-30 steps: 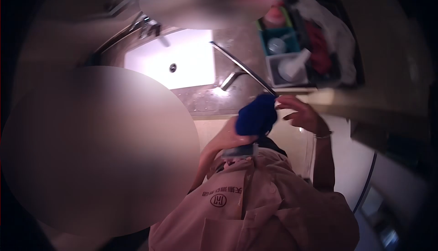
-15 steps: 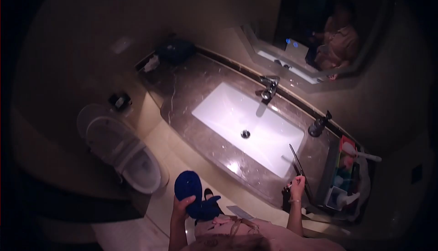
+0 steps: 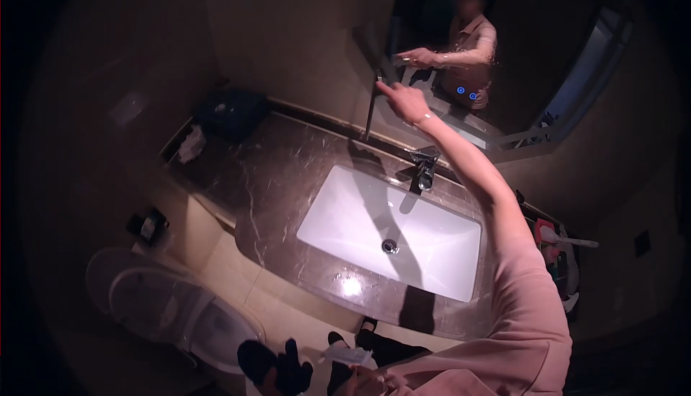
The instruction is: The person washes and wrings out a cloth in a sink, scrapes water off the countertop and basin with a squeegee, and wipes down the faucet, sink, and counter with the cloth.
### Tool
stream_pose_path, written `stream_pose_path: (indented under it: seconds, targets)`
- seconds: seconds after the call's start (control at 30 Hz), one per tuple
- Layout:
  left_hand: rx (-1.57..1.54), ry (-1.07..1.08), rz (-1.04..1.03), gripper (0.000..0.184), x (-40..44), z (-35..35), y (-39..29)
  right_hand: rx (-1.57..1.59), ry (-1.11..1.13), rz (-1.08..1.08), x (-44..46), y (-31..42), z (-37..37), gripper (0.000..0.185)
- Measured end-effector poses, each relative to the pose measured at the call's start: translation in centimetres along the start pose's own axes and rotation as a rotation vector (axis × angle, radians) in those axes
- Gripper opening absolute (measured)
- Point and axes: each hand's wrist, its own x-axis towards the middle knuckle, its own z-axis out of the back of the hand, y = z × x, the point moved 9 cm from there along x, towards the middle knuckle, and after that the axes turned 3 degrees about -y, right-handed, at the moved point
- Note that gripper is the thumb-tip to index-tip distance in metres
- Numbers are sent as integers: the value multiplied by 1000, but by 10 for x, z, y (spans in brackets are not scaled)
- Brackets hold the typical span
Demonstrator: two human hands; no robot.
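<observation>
My right hand (image 3: pixel 404 102) is raised at the left edge of the mirror (image 3: pixel 533 57), fingers closed round a dark tool with a long thin blade, which looks like a squeegee (image 3: pixel 371 111). The blade is seen nearly edge-on and points down toward the counter's back edge; whether it touches the glass I cannot tell. Low in the view, my left hand (image 3: pixel 271 380) grips a dark blue cloth (image 3: pixel 291 369), with folds sticking up like fingers. Only a small part of that hand shows.
Below my right arm lies a white rectangular sink (image 3: pixel 338 216) with a chrome faucet (image 3: pixel 423 169), set in a dark marble counter (image 3: pixel 270 180). A folded dark towel (image 3: pixel 230 113) and white tissue (image 3: pixel 191 144) lie at left. A toilet (image 3: pixel 165 302) stands lower left; a caddy with a white brush (image 3: pixel 568 240) is at right.
My right hand has moved from the counter's front right up and left to the mirror with the squeegee. My left hand and the cloth have dropped lower. The view has shifted.
</observation>
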Motion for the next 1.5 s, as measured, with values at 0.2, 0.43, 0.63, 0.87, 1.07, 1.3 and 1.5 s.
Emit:
stream_pose_path:
  seconds: [0.2, 0.43, 0.63, 0.87, 1.07, 1.3, 1.5]
  targets:
    - [105, -18, 120, 48, 24, -19, 18, -214, -34, -41, 48, -28, -34, 33]
    - [190, 92, 116, 47, 65, -77, 7, -230, -129, -47, -83, -110, 64, 43]
    - [171, 174, 28, 46, 110, -143, -11, -333, -260, -144, -215, -201, 134, 60]
    - [26, -23, -191, 48, 146, -197, -65, -397, -236, -477, -366, -250, 156, 59]
    - [-54, 6, -365, 46, 152, -236, -134, -371, -314, -725, -407, -256, 155, 46]
    - [-3, 142, -318, 33, 201, -241, -188, 579, -483, -1070, -343, -92, 94, 40]
    - [191, 305, -40, 53, 231, -194, -221, 1124, 71, -937, -146, 153, -84, 42]
